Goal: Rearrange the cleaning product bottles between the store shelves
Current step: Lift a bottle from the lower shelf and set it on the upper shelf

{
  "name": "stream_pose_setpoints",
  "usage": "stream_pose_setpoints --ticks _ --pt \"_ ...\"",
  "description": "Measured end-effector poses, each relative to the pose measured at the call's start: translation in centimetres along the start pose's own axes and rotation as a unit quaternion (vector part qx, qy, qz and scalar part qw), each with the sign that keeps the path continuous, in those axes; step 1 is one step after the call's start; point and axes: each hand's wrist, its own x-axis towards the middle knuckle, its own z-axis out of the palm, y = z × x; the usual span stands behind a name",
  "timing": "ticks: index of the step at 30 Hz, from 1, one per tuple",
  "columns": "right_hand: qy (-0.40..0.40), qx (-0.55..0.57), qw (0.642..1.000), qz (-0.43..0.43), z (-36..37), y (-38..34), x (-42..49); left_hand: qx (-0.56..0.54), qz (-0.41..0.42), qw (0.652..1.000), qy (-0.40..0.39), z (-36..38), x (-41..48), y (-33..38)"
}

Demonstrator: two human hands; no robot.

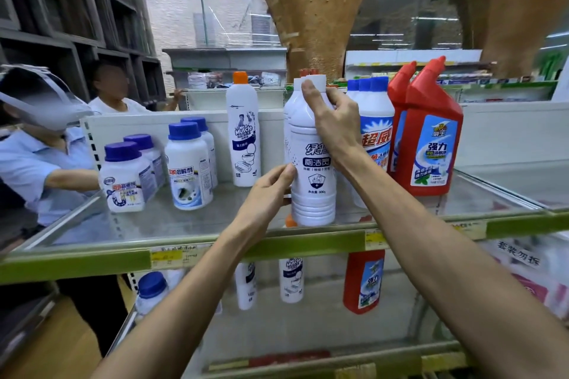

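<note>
A tall white bottle with a white cap (311,191) stands near the front edge of the top glass shelf (191,221). My right hand (335,120) wraps its neck and shoulder from the right. My left hand (271,191) presses its lower left side. A second white bottle stands directly behind it, mostly hidden. To its right are blue-capped white bottles (374,120) and two red angled-neck bottles (431,138). To its left stands a Mr Muscle bottle with an orange cap (244,132).
Several squat white jars with blue lids (187,163) fill the shelf's left part. The lower shelf holds white bottles (291,280), a red bottle (363,280) and a blue-lidded jar (151,289). A person in a blue shirt (37,163) reaches in from the left; another person sits behind.
</note>
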Motion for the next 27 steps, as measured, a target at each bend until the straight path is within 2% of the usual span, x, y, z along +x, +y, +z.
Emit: stream_pose_setpoints --ticks 4,7,10,14,19,27 --pt "0.005 -0.008 1.0 0.005 0.1 0.1 -0.2 0.02 0.006 1.0 -0.007 -0.4 -0.3 -0.3" --pt "0.012 -0.012 1.0 -0.004 0.0 0.1 -0.3 0.039 0.043 0.998 0.022 -0.8 -1.3 0.1" --pt "0.074 -0.015 0.997 -0.028 -0.6 -0.2 -1.1 0.025 0.115 0.991 0.06 -1.6 -3.2 0.9" --pt "0.142 0.073 0.984 -0.074 -1.5 -1.1 -5.0 -0.054 0.16 0.983 0.077 -3.9 -6.6 0.7" --pt "0.105 0.152 0.979 -0.082 -0.9 -0.2 -10.8 -0.155 0.168 0.968 0.102 -6.2 -10.6 -1.0" --pt "0.031 0.174 0.983 -0.056 2.6 -0.2 -14.7 -0.145 0.156 0.969 0.125 -9.3 -12.0 -2.4"
